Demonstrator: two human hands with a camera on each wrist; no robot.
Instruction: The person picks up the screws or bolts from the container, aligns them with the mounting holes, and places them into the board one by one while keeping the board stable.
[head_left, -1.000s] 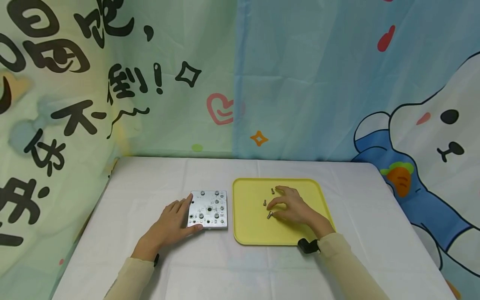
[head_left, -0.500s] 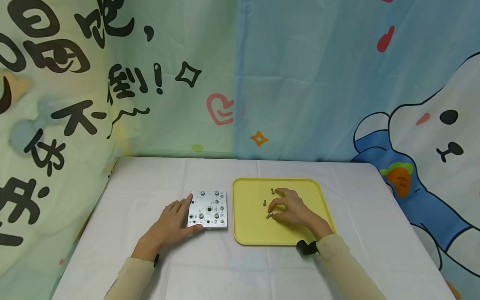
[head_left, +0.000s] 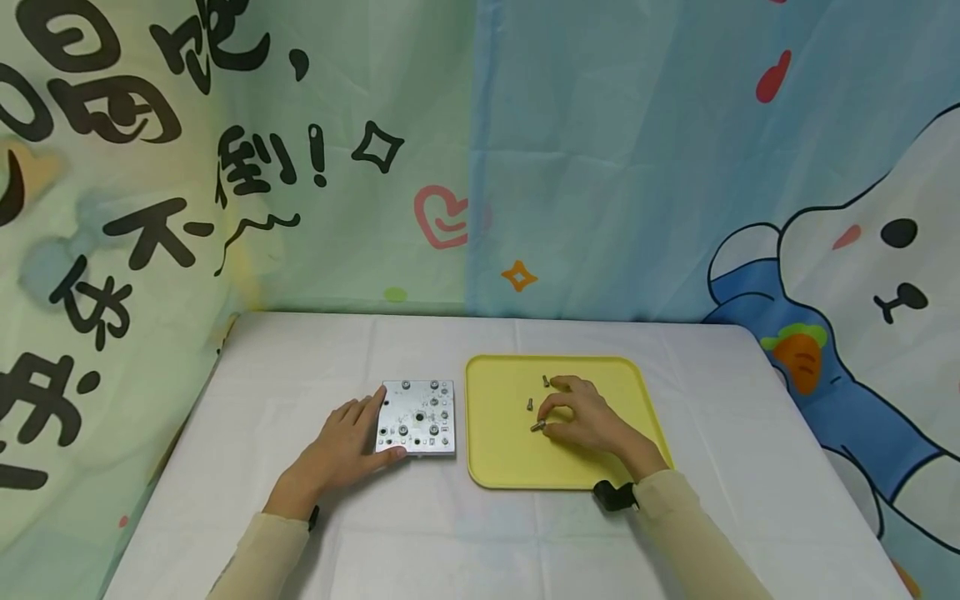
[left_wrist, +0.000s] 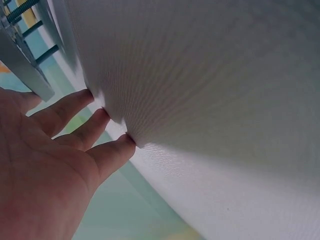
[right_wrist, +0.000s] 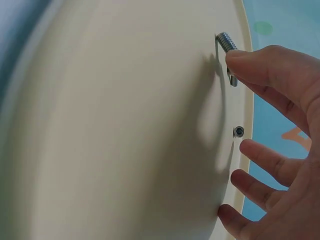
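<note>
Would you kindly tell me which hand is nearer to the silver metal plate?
The left. The left hand touches the silver metal plate at its left side; the right hand is over the yellow tray to the plate's right, pinching a screw.

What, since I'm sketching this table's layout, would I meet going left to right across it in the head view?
Left hand, silver plate, yellow tray's left rim, leftmost loose screw, right hand.
</note>
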